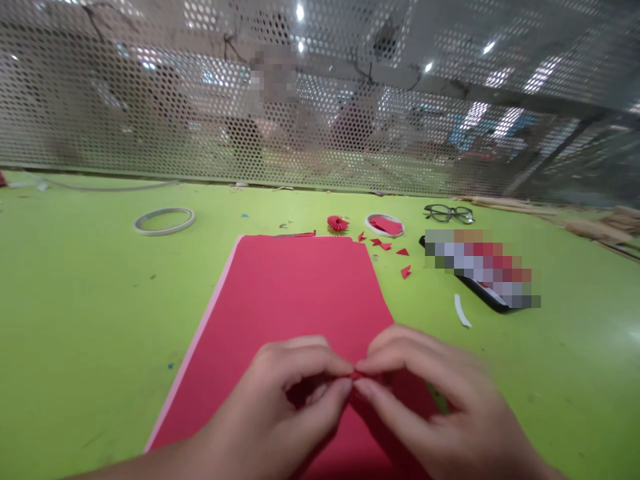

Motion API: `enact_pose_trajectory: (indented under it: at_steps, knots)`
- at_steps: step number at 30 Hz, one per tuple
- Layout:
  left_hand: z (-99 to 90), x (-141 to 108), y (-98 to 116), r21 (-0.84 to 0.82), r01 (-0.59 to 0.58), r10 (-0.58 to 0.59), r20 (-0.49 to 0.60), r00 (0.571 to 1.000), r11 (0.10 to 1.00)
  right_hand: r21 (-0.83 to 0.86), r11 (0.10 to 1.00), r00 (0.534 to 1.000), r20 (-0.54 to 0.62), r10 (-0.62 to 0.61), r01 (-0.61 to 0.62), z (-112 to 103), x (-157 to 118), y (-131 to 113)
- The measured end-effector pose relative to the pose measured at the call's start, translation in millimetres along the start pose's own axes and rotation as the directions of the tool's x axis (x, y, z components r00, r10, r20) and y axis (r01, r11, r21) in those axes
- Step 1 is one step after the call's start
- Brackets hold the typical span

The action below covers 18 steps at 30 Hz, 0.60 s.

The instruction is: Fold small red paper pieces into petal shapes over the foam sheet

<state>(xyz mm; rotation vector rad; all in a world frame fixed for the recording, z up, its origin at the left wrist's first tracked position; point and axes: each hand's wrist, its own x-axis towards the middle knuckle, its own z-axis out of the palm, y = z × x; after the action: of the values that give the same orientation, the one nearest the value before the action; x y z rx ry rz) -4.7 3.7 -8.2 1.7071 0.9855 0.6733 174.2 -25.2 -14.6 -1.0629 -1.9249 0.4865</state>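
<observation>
My left hand (295, 387) and my right hand (430, 387) meet over a stack of red paper sheets (300, 287). Between the thumbs and forefingers of both hands is pinched a small red piece of paper (355, 375), mostly covered by the fingertips. Past the far right edge of the stack lie several small folded red paper pieces (406, 272). A round pleated red paper piece (337, 223) rests just behind the stack.
On the green table (75, 300) lie a white tape ring (165, 231), another ring (369, 227) with red paper inside, eyeglasses (449, 214), a dark-edged phone-like object (483, 290), partly blurred, and a white paper strip (461, 311). A perforated metal screen (200, 113) stands along the back.
</observation>
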Motion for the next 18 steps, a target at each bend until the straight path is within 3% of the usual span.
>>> enact_pose_trajectory:
  at_steps: [5,10,14,18]
  knots:
    - [1.8,-1.1,-1.5,0.028,0.016,-0.015,-0.041,0.999,0.999,0.111,0.973,0.979,0.007,0.205,-0.204,1.8,-3.0,-0.6]
    - [1.5,-6.0,-11.4,0.019,-0.119,0.119,0.004,0.993,0.993,0.314,0.795,0.852,0.121,0.508,-0.519,-1.0,-0.2,-9.3]
    - [1.2,-9.2,-16.6,-0.033,-0.207,0.205,-0.047,0.978,0.978,0.326,0.804,0.866,0.123,0.485,-0.497,-1.4,0.6,-13.2]
    - [3.1,-8.6,-19.0,-0.09,-0.192,0.187,-0.062,0.98,0.977,0.256,0.847,0.884,0.089,0.459,-0.466,0.8,-1.8,-13.4]
